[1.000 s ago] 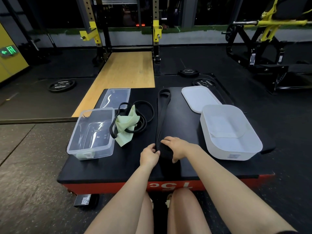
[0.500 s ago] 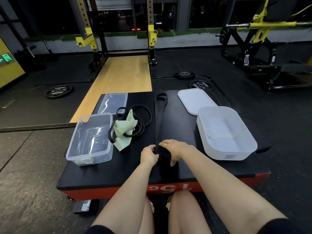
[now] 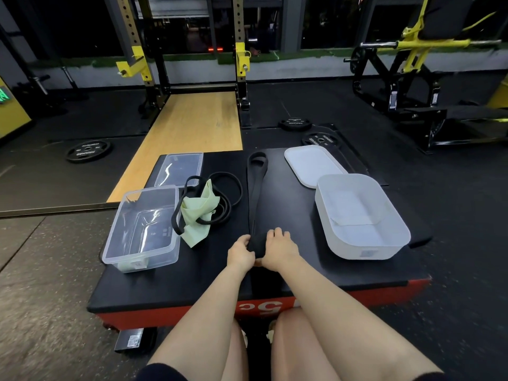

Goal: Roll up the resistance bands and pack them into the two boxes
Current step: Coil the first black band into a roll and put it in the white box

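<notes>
The wide black band (image 3: 255, 193) lies stretched from near to far along the platform (image 3: 288, 273); its near end is a small roll gripped by the curled left hand (image 3: 241, 253) and right hand (image 3: 277, 250); clear box (image 3: 143, 229) left, white box (image 3: 360, 218) right.

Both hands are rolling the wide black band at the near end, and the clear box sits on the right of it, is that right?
Not quite. In the head view the clear box sits left of the wide black band; the white box is on the right. Both hands, left hand and right hand, do roll its near end.
</notes>
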Available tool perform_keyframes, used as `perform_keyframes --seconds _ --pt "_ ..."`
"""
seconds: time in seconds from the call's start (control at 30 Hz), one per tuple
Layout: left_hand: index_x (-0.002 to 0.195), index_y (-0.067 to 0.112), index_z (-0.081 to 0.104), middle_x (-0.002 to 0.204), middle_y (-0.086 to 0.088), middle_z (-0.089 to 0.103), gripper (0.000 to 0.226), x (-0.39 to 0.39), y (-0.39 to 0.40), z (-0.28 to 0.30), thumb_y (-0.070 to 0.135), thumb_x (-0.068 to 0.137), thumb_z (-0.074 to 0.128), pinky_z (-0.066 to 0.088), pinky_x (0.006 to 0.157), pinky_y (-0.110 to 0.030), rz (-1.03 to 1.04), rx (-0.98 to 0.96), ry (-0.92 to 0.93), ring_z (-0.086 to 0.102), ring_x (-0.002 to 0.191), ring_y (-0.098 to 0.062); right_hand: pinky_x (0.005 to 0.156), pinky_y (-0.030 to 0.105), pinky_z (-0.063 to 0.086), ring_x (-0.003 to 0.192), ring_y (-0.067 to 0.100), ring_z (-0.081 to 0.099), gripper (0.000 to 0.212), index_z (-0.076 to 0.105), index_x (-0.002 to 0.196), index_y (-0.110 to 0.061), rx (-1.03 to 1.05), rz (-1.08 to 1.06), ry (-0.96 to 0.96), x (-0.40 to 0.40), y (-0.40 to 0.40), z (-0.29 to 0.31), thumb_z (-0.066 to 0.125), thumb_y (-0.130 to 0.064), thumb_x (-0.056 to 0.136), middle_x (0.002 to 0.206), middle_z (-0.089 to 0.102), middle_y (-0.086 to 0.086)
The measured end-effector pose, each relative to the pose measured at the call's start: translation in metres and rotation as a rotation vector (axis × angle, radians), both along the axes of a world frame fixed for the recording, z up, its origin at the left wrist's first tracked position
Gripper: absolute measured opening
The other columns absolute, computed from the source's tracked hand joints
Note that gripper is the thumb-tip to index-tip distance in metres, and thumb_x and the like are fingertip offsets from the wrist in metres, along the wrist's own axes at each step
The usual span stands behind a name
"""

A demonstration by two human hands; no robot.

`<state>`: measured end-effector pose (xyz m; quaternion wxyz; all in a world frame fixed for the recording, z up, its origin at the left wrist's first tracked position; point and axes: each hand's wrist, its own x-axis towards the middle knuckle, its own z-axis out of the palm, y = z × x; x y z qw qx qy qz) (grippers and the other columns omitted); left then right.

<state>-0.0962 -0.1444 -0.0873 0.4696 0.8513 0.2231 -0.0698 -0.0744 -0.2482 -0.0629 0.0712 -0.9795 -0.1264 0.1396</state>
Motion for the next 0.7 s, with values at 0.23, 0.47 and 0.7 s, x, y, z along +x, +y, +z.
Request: perform_keyframes --seconds 0.23,0.47,0.7 --pt "0.142 0.014 0.039 0.143 -0.006 0.043 0.062 0.003 0.005 0.003 0.002 0.085 0.059 0.039 0.098 -0.024 -0.037 -0.043 0.070 0.045 0.128 -0.021 0.099 0.041 0.041 0.130 0.030 0.030 0.091 0.023 0.144 -0.008 -0.066 0.163 0.084 0.010 -0.007 0.012 0.072 -0.045 0.077 0.140 0.032 0.008" --pt "0.123 0.008 0.056 0.119 -0.009 0.062 0.035 0.004 0.012 -0.004 0.010 0.088 0.061 0.044 0.095 -0.026 0.085 -0.108 -0.012 0.058 0.110 -0.020 0.102 0.042 0.039 0.134 0.031 0.027 0.097 0.015 0.149 -0.010 -0.186 0.306 0.100 0.020 -0.006 0.018 0.074 -0.041 0.077 0.146 0.027 0.008" --pt "0.124 0.014 0.055 0.120 -0.004 0.061 0.040 0.005 0.016 -0.002 0.017 0.086 0.066 0.046 0.095 -0.029 0.103 -0.102 -0.037 0.057 0.112 -0.019 0.105 0.043 0.039 0.136 0.032 0.025 0.098 0.012 0.150 -0.012 -0.252 0.422 0.091 0.027 -0.007 0.021 0.074 -0.036 0.078 0.150 0.021 0.008"
